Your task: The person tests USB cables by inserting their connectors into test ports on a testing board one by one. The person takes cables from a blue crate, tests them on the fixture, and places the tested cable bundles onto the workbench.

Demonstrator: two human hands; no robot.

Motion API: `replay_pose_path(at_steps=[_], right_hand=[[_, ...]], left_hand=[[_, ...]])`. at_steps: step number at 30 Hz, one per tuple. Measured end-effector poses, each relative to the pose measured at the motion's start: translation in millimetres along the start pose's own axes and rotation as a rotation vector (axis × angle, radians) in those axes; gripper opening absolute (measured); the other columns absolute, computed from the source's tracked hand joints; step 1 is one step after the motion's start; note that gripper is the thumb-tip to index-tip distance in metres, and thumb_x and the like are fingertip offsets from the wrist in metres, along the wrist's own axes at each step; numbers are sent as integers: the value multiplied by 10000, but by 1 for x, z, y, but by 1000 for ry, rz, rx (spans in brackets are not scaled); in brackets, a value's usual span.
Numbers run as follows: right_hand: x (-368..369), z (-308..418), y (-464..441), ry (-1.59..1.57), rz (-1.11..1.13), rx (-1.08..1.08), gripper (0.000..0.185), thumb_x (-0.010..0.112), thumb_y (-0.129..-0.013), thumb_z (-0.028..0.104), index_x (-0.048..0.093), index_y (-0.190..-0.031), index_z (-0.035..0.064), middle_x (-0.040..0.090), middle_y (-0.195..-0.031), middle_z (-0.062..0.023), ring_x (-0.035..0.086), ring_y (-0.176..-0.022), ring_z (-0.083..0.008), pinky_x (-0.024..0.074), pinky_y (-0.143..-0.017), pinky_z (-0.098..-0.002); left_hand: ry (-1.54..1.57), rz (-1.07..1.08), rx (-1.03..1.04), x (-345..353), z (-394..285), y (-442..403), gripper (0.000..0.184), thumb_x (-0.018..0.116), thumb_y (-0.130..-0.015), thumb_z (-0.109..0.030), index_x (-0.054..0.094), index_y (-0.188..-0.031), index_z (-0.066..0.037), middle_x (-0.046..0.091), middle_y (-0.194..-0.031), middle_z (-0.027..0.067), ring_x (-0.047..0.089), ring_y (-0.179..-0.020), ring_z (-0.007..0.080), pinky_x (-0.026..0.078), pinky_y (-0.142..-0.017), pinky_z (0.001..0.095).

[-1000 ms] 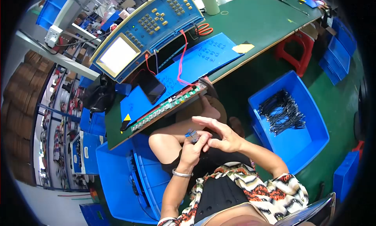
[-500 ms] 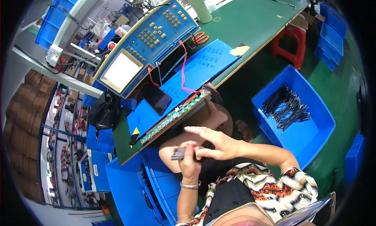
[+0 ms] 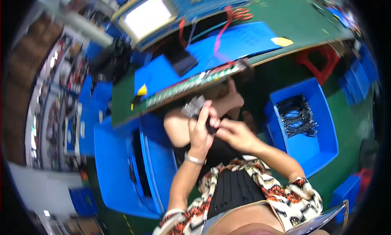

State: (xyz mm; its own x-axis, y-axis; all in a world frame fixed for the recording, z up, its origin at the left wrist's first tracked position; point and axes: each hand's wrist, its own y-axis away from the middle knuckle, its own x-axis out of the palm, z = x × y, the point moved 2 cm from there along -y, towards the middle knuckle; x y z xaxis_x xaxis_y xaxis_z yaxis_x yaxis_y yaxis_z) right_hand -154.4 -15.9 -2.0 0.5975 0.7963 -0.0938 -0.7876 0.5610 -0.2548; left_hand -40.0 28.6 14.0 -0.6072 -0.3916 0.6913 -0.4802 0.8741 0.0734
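Note:
My left hand [image 3: 200, 133] is closed around a small bundle of black cables with grey ends [image 3: 194, 106], which stick out above the fingers and are blurred. My right hand [image 3: 238, 135] is just beside it, fingertips pinched on the dark lower part of the bundle. Both hands are over my lap, in front of the table edge. The exact shape of the grey ends cannot be made out.
A blue tester with a lit screen [image 3: 148, 16] stands on the green table behind a blue board [image 3: 248, 37], a phone [image 3: 181, 60] and a green connector strip [image 3: 183, 86]. Blue bins stand left [image 3: 114, 170] and right [image 3: 324, 129]; the right one holds black cables [image 3: 296, 116].
The view has turned and dropped toward my lap. My right hand, its fingers spread before, has closed on the bundle. The grey ends now point up instead of left.

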Motion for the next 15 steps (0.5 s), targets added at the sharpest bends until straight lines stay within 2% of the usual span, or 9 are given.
replay_pose_path(at_steps=[1,2,3,5,7,9,12,15], right_hand=[[-10,8,-7,-45,7,39,203,526,-816,99,550,-997,11,566,-883,-59,526,-820,-104,412,-774,-241],[-17,6,-13,-92,-50,127,185,503,-832,103,548,-979,1,572,-874,-60,531,-825,-103,416,-764,-241],[-25,4,-20,-87,-113,72,177,475,-851,111,551,-965,0,573,-836,-52,545,-772,-98,441,-696,-235],[-31,25,-35,-163,-143,145,194,454,-869,129,542,-954,-23,565,-718,-42,536,-572,-90,455,-522,-230],[-25,34,-48,-335,-58,120,176,466,-861,98,533,-933,-48,550,-689,-47,516,-522,-102,454,-494,-252],[-20,29,-54,-444,-14,191,148,521,-823,40,534,-933,-59,553,-706,-77,514,-556,-109,451,-495,-259],[-18,34,-61,-471,36,272,129,532,-817,36,544,-907,-54,551,-699,-62,513,-562,-103,436,-482,-243],[-18,36,-66,-399,-92,262,90,539,-811,38,561,-854,-38,551,-703,-50,517,-581,-109,426,-508,-222]], left_hand=[[-34,-14,4,3,-5,1,201,504,-852,-141,515,-961,27,508,-688,57,459,-550,96,385,-497,231],[-85,-46,12,4,-8,3,204,516,-846,-142,524,-952,31,530,-685,65,456,-530,90,379,-480,224],[-140,-64,7,4,-9,3,207,529,-839,-144,534,-943,35,551,-682,73,454,-510,84,372,-463,217],[-220,-2,38,0,-6,3,204,533,-835,-157,552,-939,18,586,-718,96,503,-526,112,399,-452,218],[-234,19,53,2,-5,3,203,530,-837,-166,560,-916,18,589,-718,94,528,-529,124,418,-453,209],[-272,83,70,1,-7,1,190,517,-845,-161,567,-878,20,596,-725,86,559,-555,128,452,-478,220],[-289,121,15,2,-11,2,202,506,-851,-161,551,-918,24,598,-755,98,580,-601,145,474,-515,242],[-205,63,3,4,-16,3,176,489,-860,-146,546,-924,7,601,-774,107,601,-662,158,497,-585,252]])
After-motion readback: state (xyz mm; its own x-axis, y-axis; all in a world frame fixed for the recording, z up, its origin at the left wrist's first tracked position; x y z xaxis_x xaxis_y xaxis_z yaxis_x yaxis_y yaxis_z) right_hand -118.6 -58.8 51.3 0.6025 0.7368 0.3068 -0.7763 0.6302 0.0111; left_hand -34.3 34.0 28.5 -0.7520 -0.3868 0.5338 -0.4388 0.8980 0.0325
